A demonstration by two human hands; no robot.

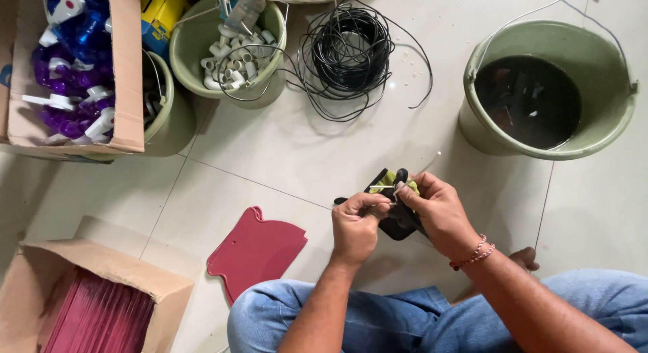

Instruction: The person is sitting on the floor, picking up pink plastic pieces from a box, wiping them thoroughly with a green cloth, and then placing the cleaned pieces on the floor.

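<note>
Sitting on the tiled floor (pixel 283 150), the person grips a black-and-green part (pixel 398 204) above the lap: left hand (pixel 356 225) pinched onto its near edge, right hand (pixel 439 208) clasping the top. Red card (pixel 255 250) lies just left, green bucket (pixel 550 90) beyond.

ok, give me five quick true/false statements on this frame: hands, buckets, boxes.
1. Both hands, left hand and right hand, grip the black part. True.
2. The right bucket is dry and empty. False: it holds dark liquid.
3. A red card lies on the floor left of the hands. True.
4. The wire coil sits inside a bucket. False: it lies on the floor between the buckets.
5. The lower box holds spray heads. False: it holds red cards; the spray heads are in the upper box.
</note>
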